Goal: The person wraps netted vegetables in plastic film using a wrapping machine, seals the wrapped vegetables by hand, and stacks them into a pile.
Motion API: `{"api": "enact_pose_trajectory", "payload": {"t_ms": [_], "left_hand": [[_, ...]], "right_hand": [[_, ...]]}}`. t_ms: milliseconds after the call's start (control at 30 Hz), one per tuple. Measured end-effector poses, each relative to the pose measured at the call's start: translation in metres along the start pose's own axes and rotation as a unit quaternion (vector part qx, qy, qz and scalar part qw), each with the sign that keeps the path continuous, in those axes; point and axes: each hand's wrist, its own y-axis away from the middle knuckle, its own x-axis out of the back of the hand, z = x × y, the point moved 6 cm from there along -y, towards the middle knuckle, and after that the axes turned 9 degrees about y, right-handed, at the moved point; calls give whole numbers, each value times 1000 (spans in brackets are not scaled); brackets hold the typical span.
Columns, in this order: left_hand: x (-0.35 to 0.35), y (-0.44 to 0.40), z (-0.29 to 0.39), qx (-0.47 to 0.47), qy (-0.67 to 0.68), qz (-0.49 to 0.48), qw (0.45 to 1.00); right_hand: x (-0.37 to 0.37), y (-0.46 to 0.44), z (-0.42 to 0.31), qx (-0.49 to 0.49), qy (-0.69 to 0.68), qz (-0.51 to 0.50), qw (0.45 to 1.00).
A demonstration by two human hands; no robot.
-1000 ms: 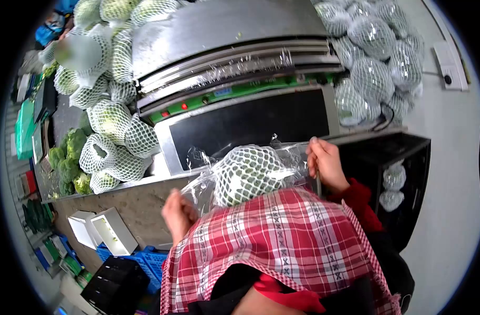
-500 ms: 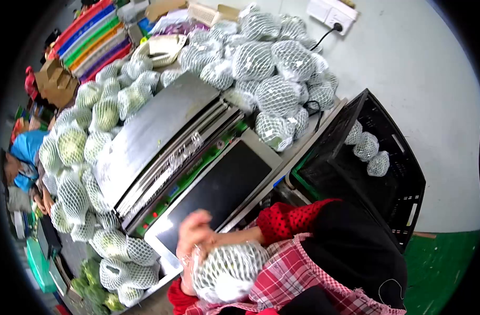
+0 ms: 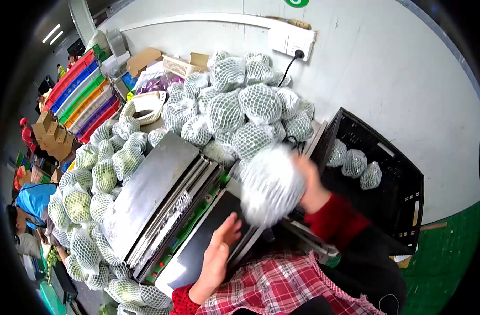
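A round head of produce in a white foam net (image 3: 271,184), blurred by motion, is held up in front of me. My right hand (image 3: 312,184) grips its right side. Below and to the left, my left hand (image 3: 219,254) is empty, fingers spread, over the dark flat plate (image 3: 190,252) of a metal wrapping machine (image 3: 158,170). Behind the held head lies a pile of similar netted heads (image 3: 227,113). To the right, a black crate (image 3: 381,210) contains three netted heads (image 3: 354,163) along its far side.
More netted heads (image 3: 77,205) line the machine's left side. Coloured stacked crates (image 3: 82,97) and a cardboard box (image 3: 53,136) stand at the far left, near a person in blue (image 3: 32,202). A wall socket (image 3: 292,42) with a plugged-in cable is behind the pile.
The netted head has gone from low by my body up and right, now in my right hand. My left hand has come away from it and opened. My view has tilted upward.
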Motion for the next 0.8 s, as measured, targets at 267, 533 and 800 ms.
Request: {"api": "enact_pose_trajectory", "payload": {"t_ms": [267,533,800], "left_hand": [[72,18,-17,131,-54,149,979],[169,57,27,0,-227,313,922],[209,22,89,-69,-216,367,902]], "right_hand": [[239,-203,-133,65,118,251,958],[324,-253,-155,248,677,497,483],[-287,-285,100,231,532,-325,747]]}}
